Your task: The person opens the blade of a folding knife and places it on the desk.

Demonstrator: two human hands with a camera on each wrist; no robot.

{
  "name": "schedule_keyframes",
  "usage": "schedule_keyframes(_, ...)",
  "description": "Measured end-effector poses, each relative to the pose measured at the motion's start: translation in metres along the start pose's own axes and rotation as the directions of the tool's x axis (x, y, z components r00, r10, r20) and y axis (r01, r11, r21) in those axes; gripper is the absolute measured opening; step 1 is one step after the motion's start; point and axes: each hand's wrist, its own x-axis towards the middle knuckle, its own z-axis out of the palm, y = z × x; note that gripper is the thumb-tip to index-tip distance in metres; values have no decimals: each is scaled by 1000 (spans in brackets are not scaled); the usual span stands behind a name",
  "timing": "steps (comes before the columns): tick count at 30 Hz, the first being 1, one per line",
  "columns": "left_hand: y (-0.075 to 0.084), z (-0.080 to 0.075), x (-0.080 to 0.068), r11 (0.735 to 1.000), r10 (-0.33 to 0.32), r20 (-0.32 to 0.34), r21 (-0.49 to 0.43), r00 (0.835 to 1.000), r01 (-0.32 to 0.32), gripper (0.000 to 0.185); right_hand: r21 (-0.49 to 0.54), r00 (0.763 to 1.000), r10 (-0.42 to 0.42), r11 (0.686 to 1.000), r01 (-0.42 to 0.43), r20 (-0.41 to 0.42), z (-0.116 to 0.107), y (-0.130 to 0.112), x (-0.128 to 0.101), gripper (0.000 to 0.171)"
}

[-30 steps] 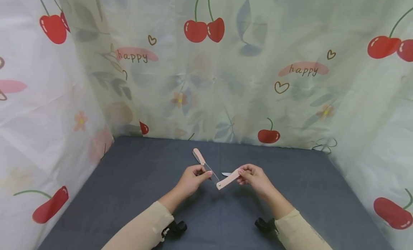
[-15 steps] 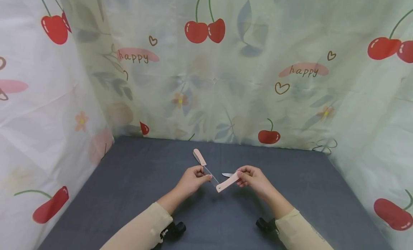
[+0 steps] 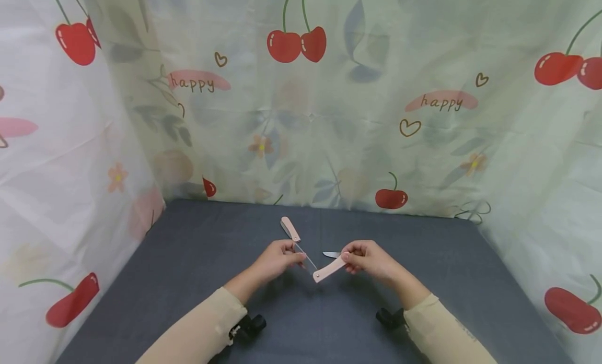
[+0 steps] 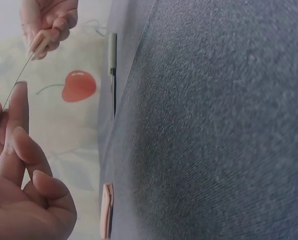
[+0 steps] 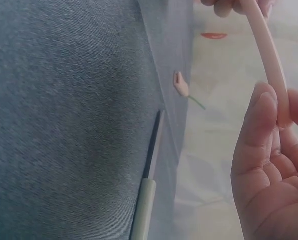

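Observation:
A folding knife with a pink handle [image 3: 328, 270] is held in the air between both hands, its thin blade [image 3: 307, 256] swung out at an angle. My left hand [image 3: 277, 259] pinches the blade between thumb and fingers. At the handle's far end, my right hand [image 3: 369, 258] grips with thumb and fingertips. Behind the left hand lies a second pink folding knife [image 3: 290, 229], apparently folded. A knife with a pale handle [image 5: 144, 207] and a bare blade [image 3: 331, 254] lies on the table behind the right hand, which hides its handle in the head view.
A dark grey cloth covers the table [image 3: 221, 228]. Curtains with a cherry print [image 3: 310, 118] stand around its back and sides. Black wrist mounts [image 3: 251, 327] hang under both forearms.
Both hands and the pink folding knife have shifted slightly left, the handle's pivot end also dropping a little. The right thumb sits further along the handle. The two lying knives stay put.

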Motion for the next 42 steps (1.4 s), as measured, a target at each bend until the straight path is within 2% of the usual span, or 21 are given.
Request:
schedule_keyframes(5,-2,-4,-1,1000,7,49,1,999,-7,16,-7,1000,16,1000,-16,0,-1,-3,0,24)
schedule_keyframes(10,-3,-8,-1,999,11,73,-41,997,-8,16,12,999,20,1000,-19,-36,-1,-2,0,24)
schedule_keyframes(16,-4,-8,0,997,12,36,-72,999,-9,15,59,994,30,998,-24,-108,-1,4,-2,25)
schedule_keyframes(20,-6,-4,0,994,-7,-27,-112,1000,3,14,102,982,39,995,-21,-183,2,8,-2,26)
schedule_keyframes(23,-2,0,-4,985,-24,-80,-171,997,10,13,136,968,40,991,-6,-248,5,8,-2,26)
schedule_keyframes(26,-4,5,-3,972,-48,-133,-236,990,16,13,193,950,47,981,15,-308,9,10,-1,25)
schedule_keyframes(32,-13,14,5,939,-89,-227,-344,970,6,13,330,917,65,941,75,-393,17,11,2,21)
schedule_keyframes(39,-17,23,9,872,-104,-284,-487,953,-50,12,437,859,145,894,99,-491,29,13,10,18)
schedule_keyframes(42,-17,24,9,863,-107,-293,-501,950,-57,13,445,847,160,890,98,-507,31,12,11,20)
